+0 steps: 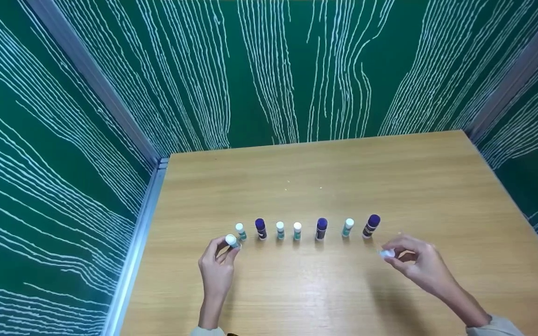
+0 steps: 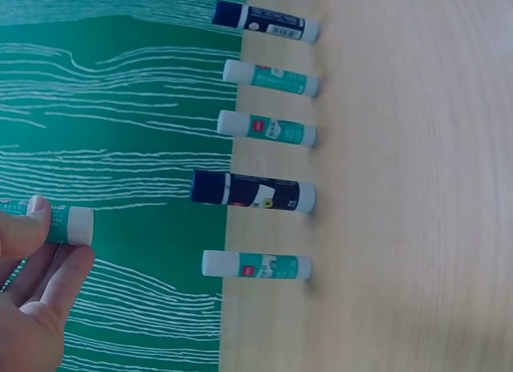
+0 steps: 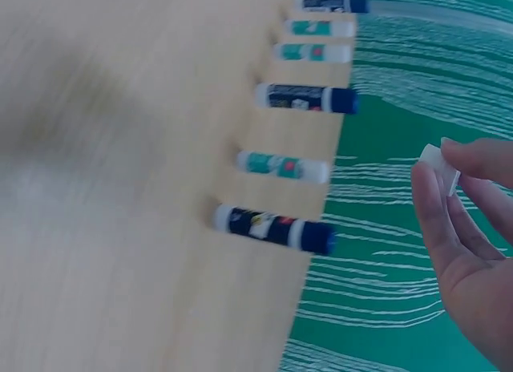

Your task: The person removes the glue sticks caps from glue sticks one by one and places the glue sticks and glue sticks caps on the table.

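Note:
My left hand (image 1: 217,270) pinches a teal glue stick with white ends (image 2: 74,225) between thumb and fingers, at the left end of a row of upright glue sticks. Closest to it in the row is a white-capped teal glue stick (image 1: 241,232). At the other end, my right hand (image 1: 416,261) pinches a small white piece (image 3: 439,167) between thumb and fingertips; the fingers cover part of it, and I cannot tell what it is. A dark blue glue stick (image 1: 371,226) stands nearest to that hand.
Between the ends of the row stand more teal glue sticks (image 1: 297,231) and dark blue glue sticks (image 1: 321,228), spaced apart on the wooden table (image 1: 315,289). Green panels with wavy white lines (image 1: 259,74) rise behind and beside the table. A few white specks lie beyond the row.

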Demonstrator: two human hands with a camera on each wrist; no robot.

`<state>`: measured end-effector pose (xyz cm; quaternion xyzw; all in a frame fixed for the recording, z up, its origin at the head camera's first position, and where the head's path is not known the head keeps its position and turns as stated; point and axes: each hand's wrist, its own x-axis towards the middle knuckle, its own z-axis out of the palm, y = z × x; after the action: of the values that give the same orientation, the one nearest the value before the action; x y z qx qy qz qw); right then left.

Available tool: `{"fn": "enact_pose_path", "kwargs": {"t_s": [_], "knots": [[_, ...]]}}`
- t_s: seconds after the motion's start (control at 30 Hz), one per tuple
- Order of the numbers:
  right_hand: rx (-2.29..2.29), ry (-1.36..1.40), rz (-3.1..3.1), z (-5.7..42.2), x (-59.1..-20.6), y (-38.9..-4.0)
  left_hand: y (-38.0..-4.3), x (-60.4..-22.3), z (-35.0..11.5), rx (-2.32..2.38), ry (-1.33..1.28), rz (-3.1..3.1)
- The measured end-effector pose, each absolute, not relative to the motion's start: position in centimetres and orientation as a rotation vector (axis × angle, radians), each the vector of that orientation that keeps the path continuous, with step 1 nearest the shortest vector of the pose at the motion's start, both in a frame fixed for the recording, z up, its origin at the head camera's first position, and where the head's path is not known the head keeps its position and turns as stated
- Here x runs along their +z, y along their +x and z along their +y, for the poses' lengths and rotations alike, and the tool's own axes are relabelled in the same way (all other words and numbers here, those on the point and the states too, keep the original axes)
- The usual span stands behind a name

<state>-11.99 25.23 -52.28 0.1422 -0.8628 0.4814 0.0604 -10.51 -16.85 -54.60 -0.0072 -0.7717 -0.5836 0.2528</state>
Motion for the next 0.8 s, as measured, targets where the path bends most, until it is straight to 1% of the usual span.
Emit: {"fn": "enact_pose_path", "kwargs": {"t_s": [0.23,0.33,0.47,0.57,0.8], "knots": [[1.385,0.356,-2.643,26.3,-54.6,-12.3,-12.0,-55.8,-17.7,-1.645,0.169,-2.106],[1.382,0.335,-2.642,26.6,-55.6,-12.5,-12.1,-55.3,-17.8,-1.647,0.233,-2.131],[1.372,0.324,-2.618,27.0,-57.2,-12.6,-12.6,-56.5,-18.3,-1.656,0.313,-2.147],[1.345,0.323,-2.615,27.4,-58.3,-12.6,-13.4,-58.6,-18.9,-1.659,0.365,-2.155],[1.278,0.352,-2.615,28.1,-60.4,-12.8,-14.6,-59.9,-19.5,-1.705,0.428,-2.159]]}}
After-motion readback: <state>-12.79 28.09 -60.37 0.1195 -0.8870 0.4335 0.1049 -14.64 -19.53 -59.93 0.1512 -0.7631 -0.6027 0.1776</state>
